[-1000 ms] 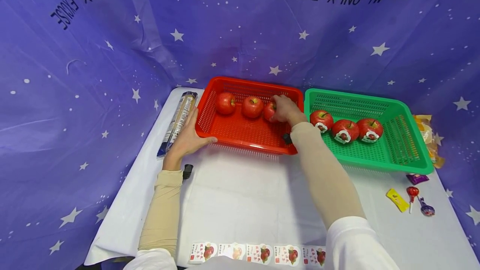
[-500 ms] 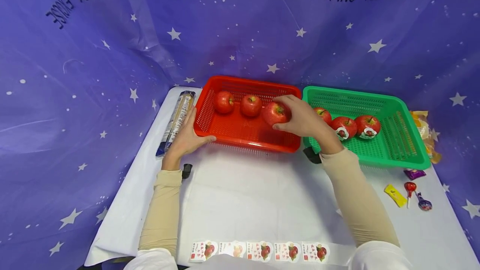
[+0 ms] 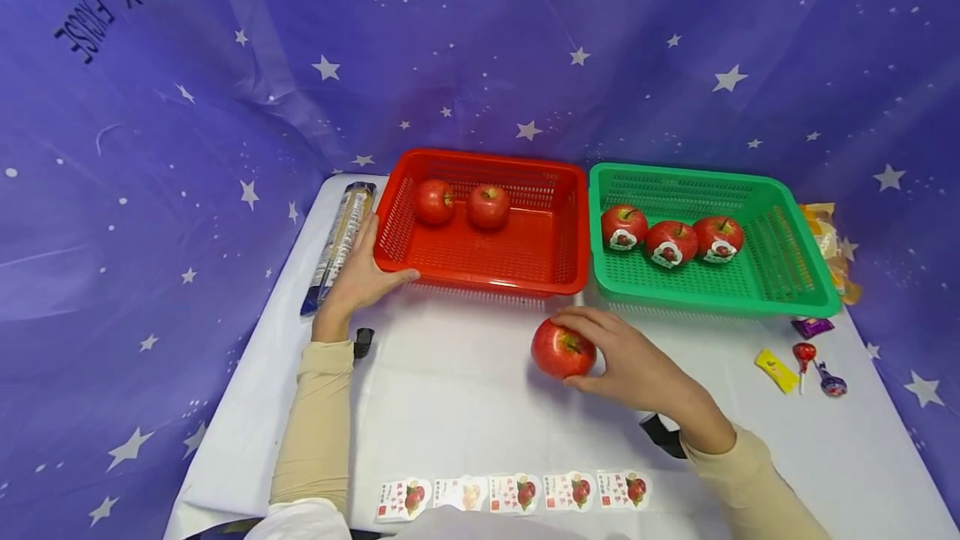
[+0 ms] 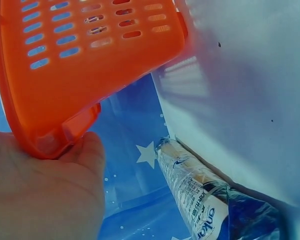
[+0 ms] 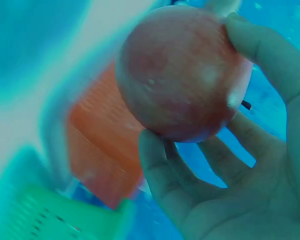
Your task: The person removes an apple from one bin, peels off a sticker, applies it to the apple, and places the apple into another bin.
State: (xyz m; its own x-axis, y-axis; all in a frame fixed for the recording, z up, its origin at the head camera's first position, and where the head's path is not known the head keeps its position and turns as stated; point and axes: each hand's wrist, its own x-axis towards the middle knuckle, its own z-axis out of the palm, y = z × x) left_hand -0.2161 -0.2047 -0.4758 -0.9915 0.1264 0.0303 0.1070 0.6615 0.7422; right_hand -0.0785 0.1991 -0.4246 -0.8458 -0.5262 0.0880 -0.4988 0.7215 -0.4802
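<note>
1. Apple [image 3: 558,350]: round, glossy red, yellow-green about the stem hollow, short dark stem. Right-wrist view turns it a duller brownish red, pale highlights on the skin.
2. Position: over the white-covered tabletop [image 3: 450,407], in front of the red basket [image 3: 495,281], outside its rim, near the right corner. Cannot tell whether the underside touches the cloth.
3. Right hand [image 3: 637,367]: grasping the apple, thumb on the near side, fingers curved round the far side.
4. Left hand [image 3: 363,277]: unclenched, fingers extended along the red basket's left end, thumb at its front rim.
5. Two more apples [image 3: 488,207] inside the red basket, toward the back left.
6. Green basket [image 3: 780,244], just right of the red: three stickered apples [image 3: 672,236], each sticker white with a red fruit picture; print too small to read.
7. Five labels [image 3: 515,494] in a row, near edge: red characters, apple pictures; second one washed pale.
8. Wrapped package [image 4: 190,195], left of the red basket: "ankar" legible, rest of the word cut off or hidden.
9. Purple backdrop [image 3: 450,23]: white stars, black lettering; ONLY and EXCUSE readable.
</note>
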